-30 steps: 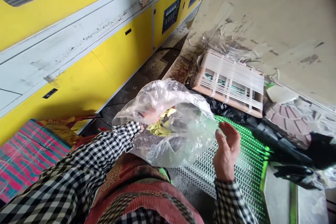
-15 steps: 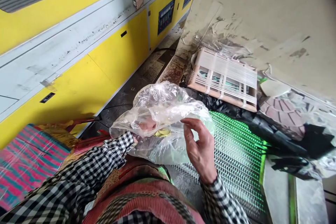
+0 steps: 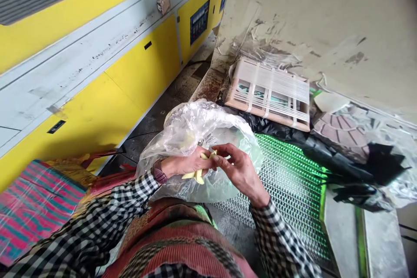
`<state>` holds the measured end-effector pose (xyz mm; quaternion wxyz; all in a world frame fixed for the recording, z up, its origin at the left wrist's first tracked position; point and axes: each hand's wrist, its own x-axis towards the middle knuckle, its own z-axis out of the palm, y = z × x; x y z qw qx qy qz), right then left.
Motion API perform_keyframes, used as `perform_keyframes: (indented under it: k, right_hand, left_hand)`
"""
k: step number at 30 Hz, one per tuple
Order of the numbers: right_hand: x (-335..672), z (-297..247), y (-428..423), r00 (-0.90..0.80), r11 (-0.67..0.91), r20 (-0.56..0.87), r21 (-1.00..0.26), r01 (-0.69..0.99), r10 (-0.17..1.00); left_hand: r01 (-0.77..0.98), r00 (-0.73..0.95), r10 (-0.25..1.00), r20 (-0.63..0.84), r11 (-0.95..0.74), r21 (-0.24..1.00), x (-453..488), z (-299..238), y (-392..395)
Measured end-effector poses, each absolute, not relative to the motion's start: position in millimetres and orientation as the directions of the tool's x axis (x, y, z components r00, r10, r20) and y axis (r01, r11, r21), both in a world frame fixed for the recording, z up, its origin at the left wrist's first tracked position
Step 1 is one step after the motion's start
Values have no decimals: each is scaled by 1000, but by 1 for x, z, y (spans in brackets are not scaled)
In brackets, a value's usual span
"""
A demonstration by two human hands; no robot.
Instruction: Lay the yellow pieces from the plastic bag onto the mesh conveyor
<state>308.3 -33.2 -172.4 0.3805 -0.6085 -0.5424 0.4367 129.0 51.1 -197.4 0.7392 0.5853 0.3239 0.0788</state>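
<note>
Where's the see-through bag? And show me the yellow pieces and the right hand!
Bag [image 3: 195, 122]: head view, on its crumpled upper part.
Yellow pieces [image 3: 197, 177]: head view, on the ends sticking out below the left hand [image 3: 190, 163].
Right hand [image 3: 243, 171]: head view, on the middle of the hand.

pale-yellow pieces [image 3: 197, 176] | thin, splayed | at mouth of crinkled clear bag [image 3: 205, 122]

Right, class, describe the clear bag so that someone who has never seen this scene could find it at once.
Start from the yellow machine at the left, then move right to the left hand and right hand. The clear bag spreads around them. Unlike the black plastic to its right, it is see-through, with yellow pieces held over it.
</note>
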Motion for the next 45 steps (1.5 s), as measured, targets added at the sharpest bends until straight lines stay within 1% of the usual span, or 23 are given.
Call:
perform_keyframes:
  k: [3,5,8,12,17,20,24,26,27,28,29,30,31,32,33,34,36,38,39,40,42,44,45]
  right_hand:
    - [318,-183,-46,143,-179,-148,-954,239,979]
    - [326,-187,-57,249,-197,-155,-968,156,956]
    - [338,-186,-81,380,-177,-137,-982,73,915]
    - [354,-180,-121,490,-74,-44,-996,43,871]
    - [372,-190,-166,653,2,-5,-1000,-9,757]
    - [378,-205,-186,716,44,-42,-994,-101,696]
    - [385,-226,-205,735,40,-152,-971,-237,661]
    - [396,-238,-211,763,47,-190,-960,-277,617]
    - [404,-247,-214,796,46,-183,-966,-256,578]
    - [414,-256,-217,836,24,-147,-982,-187,528]
    - [426,-267,-220,872,-28,-66,-998,-61,485]
    - [439,-279,-223,886,-103,56,-988,116,461]
    - [452,-291,-226,854,-194,198,-926,324,481]
    - [464,-303,-230,775,-260,326,-812,523,541]
    - [475,-315,-235,665,-289,411,-669,684,624]
    - [482,-325,-241,543,-279,443,-532,800,714]
    - [488,-341,-251,343,-205,403,-346,915,849]
    - [482,-345,-258,243,-149,317,-292,945,917]
    - [476,-343,-261,246,-149,289,-318,936,925]
    - [469,-338,-263,294,-174,281,-381,908,914]
    - [455,-322,-264,476,-245,234,-623,743,848]
    - [442,-302,-264,617,-263,41,-880,395,786]
    - [438,-295,-263,618,-257,-78,-944,206,783]
  left_hand:
    - [341,841,391,-375,157,927,146,-194,48]
    - [334,840,409,-357,130,934,156,-194,44]
    - [263,855,420,-302,150,953,170,-194,32]
    - [182,871,393,-296,302,936,195,-189,0]
    - [180,862,293,-414,586,790,233,-188,-47]
    - [191,857,238,-456,676,712,252,-195,-67]
    - [190,824,253,-508,720,668,268,-208,-84]
    - [189,810,256,-527,737,648,271,-213,-90]
    - [196,805,253,-536,740,644,272,-214,-93]
    - [207,802,247,-544,739,641,273,-215,-96]
    - [220,799,240,-552,737,639,273,-217,-99]
    - [231,795,238,-558,732,641,273,-218,-102]
    - [239,791,243,-561,722,649,273,-220,-106]
    - [241,787,254,-562,712,659,274,-223,-109]
    - [236,783,268,-561,706,668,275,-227,-112]
    - [230,780,280,-559,703,673,277,-232,-116]
    - [225,775,289,-562,705,673,281,-242,-123]
    - [241,760,299,-578,696,677,284,-252,-129]
    - [249,750,310,-584,686,683,286,-256,-131]
    - [253,742,325,-587,674,694,287,-259,-132]
    - [261,729,355,-586,647,717,290,-262,-133]
    - [291,719,370,-588,608,739,292,-264,-133]
    - [314,717,373,-588,580,751,293,-266,-134]
